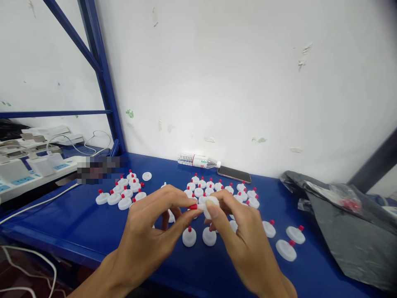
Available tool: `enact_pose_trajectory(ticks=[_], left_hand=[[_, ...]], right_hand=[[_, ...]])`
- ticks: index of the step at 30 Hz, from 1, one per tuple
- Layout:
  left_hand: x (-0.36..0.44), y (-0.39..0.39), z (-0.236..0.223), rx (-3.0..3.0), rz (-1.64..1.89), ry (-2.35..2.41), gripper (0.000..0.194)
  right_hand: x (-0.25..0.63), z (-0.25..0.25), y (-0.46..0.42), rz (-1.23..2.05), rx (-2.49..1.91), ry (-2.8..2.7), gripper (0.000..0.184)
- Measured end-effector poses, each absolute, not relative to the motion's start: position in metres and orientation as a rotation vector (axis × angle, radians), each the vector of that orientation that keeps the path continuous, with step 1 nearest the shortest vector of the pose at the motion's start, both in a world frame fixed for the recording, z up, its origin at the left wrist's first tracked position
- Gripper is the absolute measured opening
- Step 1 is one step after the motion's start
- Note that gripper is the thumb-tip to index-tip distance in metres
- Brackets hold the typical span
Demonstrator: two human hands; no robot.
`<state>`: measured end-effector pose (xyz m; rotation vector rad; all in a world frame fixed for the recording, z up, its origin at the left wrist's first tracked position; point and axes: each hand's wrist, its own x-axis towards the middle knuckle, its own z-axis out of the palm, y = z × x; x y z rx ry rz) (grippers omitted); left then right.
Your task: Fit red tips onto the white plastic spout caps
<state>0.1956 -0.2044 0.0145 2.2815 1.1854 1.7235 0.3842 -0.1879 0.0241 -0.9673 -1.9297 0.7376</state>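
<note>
Between thumb and fingers, my left hand (155,223) pinches a small red tip cap (193,206) at the end of a white spout. My right hand (240,225) grips the white nozzle lid (209,203) that this spout belongs to, held on its side above the table. Below and behind my hands stand several white lids with red tips, such as one white lid (189,237) just under my fingers. Further left is another cluster of capped lids (124,202). One white lid (147,176) near the back shows no red tip. My hands hide part of the middle group.
A plastic bottle (198,160) and a dark phone (235,174) lie against the wall. At right, a grey plastic bag (356,236) covers the table edge. Power strips (37,165) with chargers and a white cable are at left, beside a blue rack post (105,78).
</note>
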Motion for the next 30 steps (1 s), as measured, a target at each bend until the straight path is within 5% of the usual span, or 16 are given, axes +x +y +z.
enact_pose_trajectory(ticks=[30], left_hand=[[0.1971,-0.2051,0.0208,2.260,1.736,1.222,0.007]], right_hand=[[0.3841,0.0181,-0.1841,0.690,-0.928,-1.925,0.030]])
